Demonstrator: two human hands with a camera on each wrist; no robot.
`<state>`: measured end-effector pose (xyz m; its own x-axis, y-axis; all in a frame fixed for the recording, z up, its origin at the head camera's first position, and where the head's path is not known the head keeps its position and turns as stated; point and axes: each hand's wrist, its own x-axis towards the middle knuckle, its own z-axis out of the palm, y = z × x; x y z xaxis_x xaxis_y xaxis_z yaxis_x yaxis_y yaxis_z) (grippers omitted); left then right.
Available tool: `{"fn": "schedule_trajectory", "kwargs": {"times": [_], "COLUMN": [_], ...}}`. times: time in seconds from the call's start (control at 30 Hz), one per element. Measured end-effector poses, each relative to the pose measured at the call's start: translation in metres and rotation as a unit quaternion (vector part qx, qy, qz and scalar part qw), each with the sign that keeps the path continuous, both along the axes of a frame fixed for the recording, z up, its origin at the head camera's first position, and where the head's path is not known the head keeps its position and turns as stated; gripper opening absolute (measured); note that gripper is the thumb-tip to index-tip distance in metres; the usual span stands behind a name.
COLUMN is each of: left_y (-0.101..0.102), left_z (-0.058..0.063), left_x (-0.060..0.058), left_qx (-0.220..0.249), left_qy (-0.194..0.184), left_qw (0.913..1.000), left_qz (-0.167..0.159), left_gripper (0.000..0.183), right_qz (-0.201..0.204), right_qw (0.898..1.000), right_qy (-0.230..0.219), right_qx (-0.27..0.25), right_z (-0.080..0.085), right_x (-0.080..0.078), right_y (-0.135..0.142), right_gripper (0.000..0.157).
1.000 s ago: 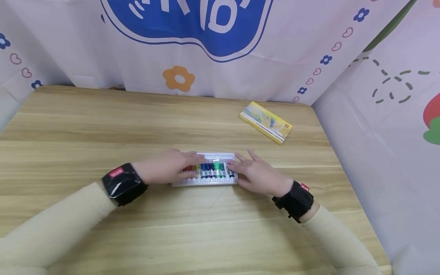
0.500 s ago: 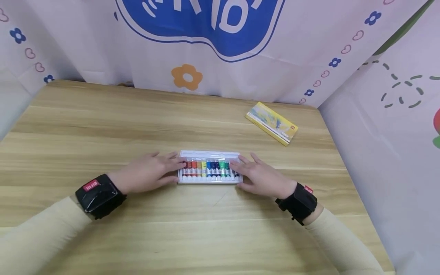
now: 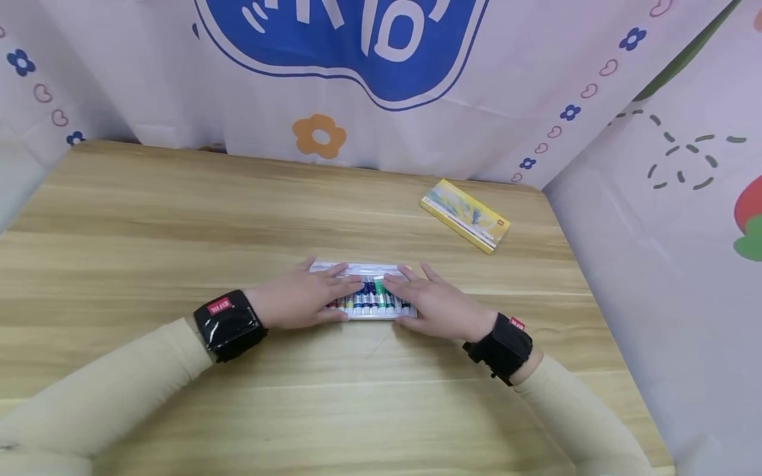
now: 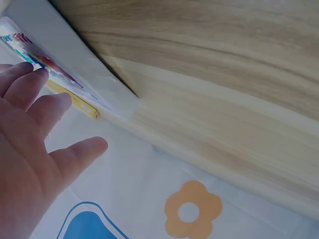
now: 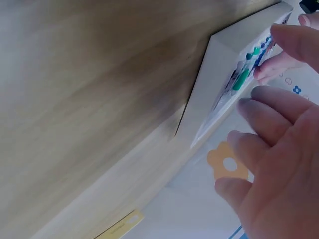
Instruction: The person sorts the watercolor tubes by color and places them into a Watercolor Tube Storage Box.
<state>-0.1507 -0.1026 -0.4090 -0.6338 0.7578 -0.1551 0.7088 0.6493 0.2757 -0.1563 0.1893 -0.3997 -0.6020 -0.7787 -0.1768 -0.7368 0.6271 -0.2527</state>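
A shallow white tray (image 3: 366, 268) lies on the table, holding a row of colored paint tubes (image 3: 374, 301). Over its left half spreads my left hand (image 3: 300, 299), which hides the tubes on that side. My right hand (image 3: 443, 304) lies across the tray's right end with fingers extended. In the left wrist view, the fingers of the left hand (image 4: 25, 124) reach over the tray edge (image 4: 79, 55). The right wrist view has the right hand (image 5: 279, 154) beside the tray's side wall (image 5: 212, 79), its fingers slightly bent. Whether the fingertips touch the tubes I cannot tell.
A yellow printed box (image 3: 465, 215) lies at an angle toward the back right of the wooden table (image 3: 238, 218). Behind the table hangs a printed white cloth (image 3: 250, 112), and another patterned cloth (image 3: 643, 218) runs along the right side.
My left hand first drew back to the tray's left end, then came right again over the tubes. The right hand stays at the right end. The head view has shifted slightly.
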Motion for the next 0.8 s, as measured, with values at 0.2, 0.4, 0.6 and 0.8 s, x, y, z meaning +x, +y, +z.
{"fn": "schedule_trajectory", "kwargs": {"times": [0.2,0.4,0.6,0.8], "left_y": [0.002,0.006,0.015,0.023], "left_z": [-0.002,-0.002,0.000,0.000], "left_x": [0.000,-0.002,-0.005,-0.006], "left_qx": [-0.002,0.001,0.003,0.001], "left_qy": [-0.004,-0.006,-0.011,-0.006], "left_qw": [1.0000,1.0000,0.9999,0.9998], "left_qz": [-0.002,-0.007,-0.008,-0.017], "left_gripper": [0.062,0.062,0.063,0.062], "right_qz": [-0.009,-0.015,-0.019,-0.010], "right_qw": [1.000,0.999,0.999,1.000], "right_qy": [-0.008,-0.026,-0.031,-0.002], "right_qx": [0.017,0.010,0.015,0.027], "right_z": [-0.004,-0.005,-0.003,-0.002], "right_x": [-0.005,-0.008,-0.008,-0.006], "right_y": [-0.008,-0.009,-0.011,-0.013], "right_gripper": [0.062,0.060,0.060,0.059]}}
